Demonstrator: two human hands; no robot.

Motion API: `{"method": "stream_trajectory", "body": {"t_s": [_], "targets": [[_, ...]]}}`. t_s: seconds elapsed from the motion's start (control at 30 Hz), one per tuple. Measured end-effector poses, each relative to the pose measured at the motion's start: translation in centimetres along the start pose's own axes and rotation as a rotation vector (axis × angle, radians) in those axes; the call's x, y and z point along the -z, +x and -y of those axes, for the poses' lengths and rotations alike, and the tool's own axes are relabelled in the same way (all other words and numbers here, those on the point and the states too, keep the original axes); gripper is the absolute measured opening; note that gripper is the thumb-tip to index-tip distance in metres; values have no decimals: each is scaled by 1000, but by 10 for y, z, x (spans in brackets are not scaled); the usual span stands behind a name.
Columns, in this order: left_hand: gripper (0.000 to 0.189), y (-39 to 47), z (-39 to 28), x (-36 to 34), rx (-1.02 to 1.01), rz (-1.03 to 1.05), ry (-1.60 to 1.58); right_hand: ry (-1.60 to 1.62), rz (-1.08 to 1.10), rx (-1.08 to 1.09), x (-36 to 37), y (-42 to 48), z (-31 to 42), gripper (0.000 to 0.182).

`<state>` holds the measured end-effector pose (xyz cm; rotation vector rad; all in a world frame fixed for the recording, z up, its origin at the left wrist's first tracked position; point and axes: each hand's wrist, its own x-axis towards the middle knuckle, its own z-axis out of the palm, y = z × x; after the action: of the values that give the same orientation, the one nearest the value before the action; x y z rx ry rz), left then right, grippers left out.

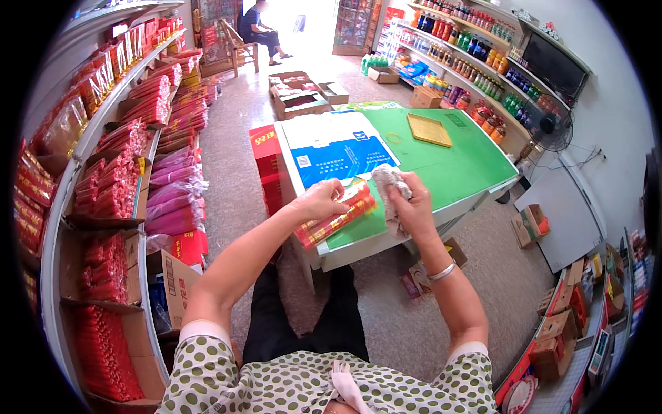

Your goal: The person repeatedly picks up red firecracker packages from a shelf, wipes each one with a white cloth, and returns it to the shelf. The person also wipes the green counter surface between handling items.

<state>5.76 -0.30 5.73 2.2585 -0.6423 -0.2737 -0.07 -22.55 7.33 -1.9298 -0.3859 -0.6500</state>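
My left hand (321,201) grips a red packet with gold print (339,216), long and shiny, slanting over the near left corner of the green-topped table (434,191). A crumpled whitish cloth (389,189) is bunched in my right hand (414,207), just right of the packet. The cloth hangs down past the table's near edge. Beyond my hands lies a flattened blue and white cardboard sheet (339,150) bearing writing. A shallow yellow tray (429,130) and a yellowish rubber band (394,138) rest farther back on the green top.
Shelves with bundles of red sticks (108,186) line the left side. Drink bottles (476,46) fill shelves at the back right, near a black fan (548,123). Cardboard boxes (300,106) stand on the floor behind the table. A person (258,31) sits by the bright doorway.
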Motion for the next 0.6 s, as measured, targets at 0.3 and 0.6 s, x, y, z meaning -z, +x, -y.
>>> {"method": "stream_trajectory", "body": {"t_s": [0.3, 0.6], "targets": [[79, -82, 15, -17, -209, -429, 196, -395, 190, 264, -36, 7, -10, 23], [73, -95, 32, -74, -163, -727, -96, -586, 317, 455, -94, -9, -9, 26]]}}
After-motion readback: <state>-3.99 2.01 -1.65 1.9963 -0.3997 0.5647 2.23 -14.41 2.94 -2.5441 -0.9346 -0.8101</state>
